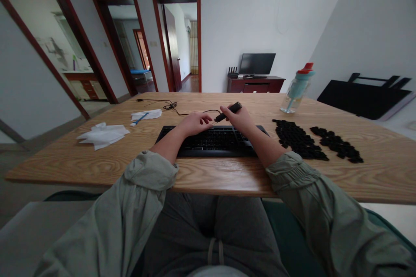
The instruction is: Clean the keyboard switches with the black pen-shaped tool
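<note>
A black keyboard [211, 143] lies flat near the table's front edge, its far side partly covered by my hands. My right hand [239, 119] is closed around a thick black cylindrical tool [234, 107], tilted with its lower end toward my left hand. At the keyboard's far edge, my left hand [196, 124] has its fingers curled together close to that lower end; whatever they pinch is too small to make out. Right of the keyboard lie loose black keycaps, in a larger patch [297, 139] and a smaller one [338, 143].
Crumpled white tissue [104, 135] lies at the left, with a blue-handled brush-like stick [140, 119] on another tissue [152, 114] behind it. A coiled black cable [170, 105] runs behind the keyboard. A water bottle [295, 91] with a red lid stands at the back right.
</note>
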`<action>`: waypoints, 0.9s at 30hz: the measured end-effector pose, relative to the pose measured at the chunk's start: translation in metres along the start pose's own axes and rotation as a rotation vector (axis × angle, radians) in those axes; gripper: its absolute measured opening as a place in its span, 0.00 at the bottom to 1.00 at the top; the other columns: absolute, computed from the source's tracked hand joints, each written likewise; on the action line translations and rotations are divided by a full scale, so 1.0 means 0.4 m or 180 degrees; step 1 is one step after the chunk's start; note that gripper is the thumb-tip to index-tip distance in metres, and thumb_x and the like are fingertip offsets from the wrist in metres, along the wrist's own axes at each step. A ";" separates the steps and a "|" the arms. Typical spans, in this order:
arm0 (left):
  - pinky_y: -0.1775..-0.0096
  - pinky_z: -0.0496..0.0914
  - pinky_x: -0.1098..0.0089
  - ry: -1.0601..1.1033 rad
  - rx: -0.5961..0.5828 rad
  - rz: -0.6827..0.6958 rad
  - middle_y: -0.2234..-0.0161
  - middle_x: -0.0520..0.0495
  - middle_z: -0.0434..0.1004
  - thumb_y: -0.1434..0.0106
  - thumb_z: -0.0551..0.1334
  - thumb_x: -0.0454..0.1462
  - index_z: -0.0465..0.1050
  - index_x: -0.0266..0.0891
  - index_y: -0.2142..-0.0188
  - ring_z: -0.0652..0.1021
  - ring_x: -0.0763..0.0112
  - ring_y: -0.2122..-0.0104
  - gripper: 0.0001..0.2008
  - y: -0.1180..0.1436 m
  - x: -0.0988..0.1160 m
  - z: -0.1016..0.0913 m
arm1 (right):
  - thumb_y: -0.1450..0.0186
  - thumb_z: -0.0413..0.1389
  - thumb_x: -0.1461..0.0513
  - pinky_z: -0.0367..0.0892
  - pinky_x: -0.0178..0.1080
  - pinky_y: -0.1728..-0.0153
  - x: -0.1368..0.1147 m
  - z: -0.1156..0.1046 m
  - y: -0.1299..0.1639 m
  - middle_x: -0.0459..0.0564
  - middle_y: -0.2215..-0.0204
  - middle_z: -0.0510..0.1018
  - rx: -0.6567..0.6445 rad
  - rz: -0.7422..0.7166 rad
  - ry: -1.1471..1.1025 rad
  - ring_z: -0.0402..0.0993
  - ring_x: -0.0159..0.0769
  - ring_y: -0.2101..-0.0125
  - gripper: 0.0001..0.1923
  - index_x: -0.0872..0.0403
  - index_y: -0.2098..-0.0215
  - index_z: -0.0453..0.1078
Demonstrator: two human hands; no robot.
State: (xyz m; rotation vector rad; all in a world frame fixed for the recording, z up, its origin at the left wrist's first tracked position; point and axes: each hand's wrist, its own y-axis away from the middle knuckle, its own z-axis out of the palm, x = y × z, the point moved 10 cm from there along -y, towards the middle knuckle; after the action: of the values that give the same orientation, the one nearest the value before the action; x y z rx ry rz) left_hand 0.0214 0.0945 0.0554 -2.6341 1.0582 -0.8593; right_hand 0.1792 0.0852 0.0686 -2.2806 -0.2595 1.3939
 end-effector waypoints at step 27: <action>0.63 0.68 0.71 -0.0326 -0.0220 -0.0044 0.66 0.48 0.79 0.41 0.62 0.37 0.79 0.40 0.63 0.76 0.70 0.67 0.09 -0.005 -0.016 0.019 | 0.41 0.51 0.37 0.61 0.35 0.74 0.028 0.005 -0.004 0.49 0.81 0.74 0.0056 0.0134 0.0486 0.70 0.34 0.77 0.30 0.54 0.79 0.69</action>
State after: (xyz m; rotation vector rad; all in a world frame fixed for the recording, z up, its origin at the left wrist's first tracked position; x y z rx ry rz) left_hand 0.0232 0.0997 0.0470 -2.7125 1.0633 -0.6941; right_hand 0.1828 0.0915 0.0598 -2.3758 -0.1507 1.2288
